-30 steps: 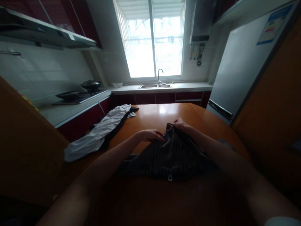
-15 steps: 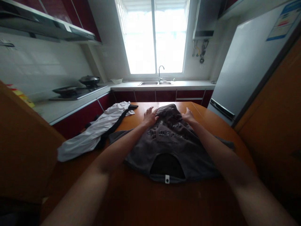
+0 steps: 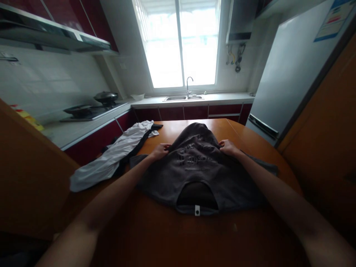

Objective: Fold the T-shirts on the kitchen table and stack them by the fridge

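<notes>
A dark grey T-shirt [image 3: 164, 181] with lettering on its chest lies on the wooden table, its neckline and white label towards me. My left hand [image 3: 161, 151] pinches the shirt's left side, fingers closed on the fabric. On the opposite side my right hand [image 3: 228, 147] grips the other edge in the same way. Between the two hands the cloth rises in a loose bulge, and its far end narrows towards the back of the table. Both sleeves spread out to the sides, partly behind my forearms.
A white and black garment [image 3: 111, 157] lies along the left of the round wooden table [image 3: 178, 237]. Beyond stand a counter with a sink [image 3: 185, 98] and a stove with a lidded pan [image 3: 106, 97]. A fridge [image 3: 286, 74] is at the right.
My left hand has moved left and towards me, from the shirt's printed part to its side edge. The right hand has shifted slightly right and nearer. The cloth between them has spread wider.
</notes>
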A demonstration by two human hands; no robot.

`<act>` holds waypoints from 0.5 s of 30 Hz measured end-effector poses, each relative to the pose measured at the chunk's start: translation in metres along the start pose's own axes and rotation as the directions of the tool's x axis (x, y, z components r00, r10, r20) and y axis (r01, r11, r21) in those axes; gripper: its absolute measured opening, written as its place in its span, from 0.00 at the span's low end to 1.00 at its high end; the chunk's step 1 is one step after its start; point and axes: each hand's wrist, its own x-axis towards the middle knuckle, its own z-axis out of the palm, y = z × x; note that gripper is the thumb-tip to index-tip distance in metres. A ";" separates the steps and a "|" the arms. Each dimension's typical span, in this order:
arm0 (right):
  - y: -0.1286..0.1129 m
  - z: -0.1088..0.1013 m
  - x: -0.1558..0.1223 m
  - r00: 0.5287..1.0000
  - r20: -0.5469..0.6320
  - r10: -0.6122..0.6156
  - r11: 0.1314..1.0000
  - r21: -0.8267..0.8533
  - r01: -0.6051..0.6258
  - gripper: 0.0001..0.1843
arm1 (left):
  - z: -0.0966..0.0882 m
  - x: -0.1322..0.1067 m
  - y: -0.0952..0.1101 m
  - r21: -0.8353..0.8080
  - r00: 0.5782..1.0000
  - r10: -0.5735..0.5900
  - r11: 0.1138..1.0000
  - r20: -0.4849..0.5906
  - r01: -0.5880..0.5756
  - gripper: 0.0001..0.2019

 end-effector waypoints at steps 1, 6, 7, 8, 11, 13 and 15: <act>-0.001 -0.009 -0.009 0.995 0.087 -0.050 0.998 0.033 0.047 0.23 | -0.008 -0.009 0.000 -0.058 0.996 0.032 0.998 0.085 -0.027 0.23; 0.002 -0.057 -0.041 0.607 0.763 -0.224 0.969 0.240 0.056 0.25 | -0.058 -0.047 -0.002 -0.204 0.735 0.040 0.969 0.677 0.136 0.20; 0.003 -0.058 -0.040 0.585 0.788 -0.192 0.974 0.227 0.014 0.25 | -0.063 -0.048 -0.002 -0.192 0.687 0.017 0.965 0.727 0.179 0.20; 0.003 -0.055 -0.038 0.624 0.768 -0.146 0.980 0.197 -0.014 0.24 | -0.064 -0.046 0.000 -0.180 0.678 -0.008 0.962 0.735 0.207 0.19; -0.004 -0.024 -0.021 0.855 0.518 0.001 0.996 0.072 -0.045 0.14 | -0.044 -0.025 0.011 -0.119 0.862 -0.119 0.972 0.492 0.202 0.16; -0.015 0.004 -0.010 0.923 0.383 0.033 0.995 0.074 -0.066 0.14 | -0.019 -0.005 0.020 -0.061 0.962 -0.162 0.982 0.219 0.179 0.13; -0.029 0.027 -0.002 0.959 0.281 0.041 0.979 0.179 -0.094 0.15 | 0.006 0.015 0.029 -0.051 0.984 -0.149 0.987 0.098 0.155 0.11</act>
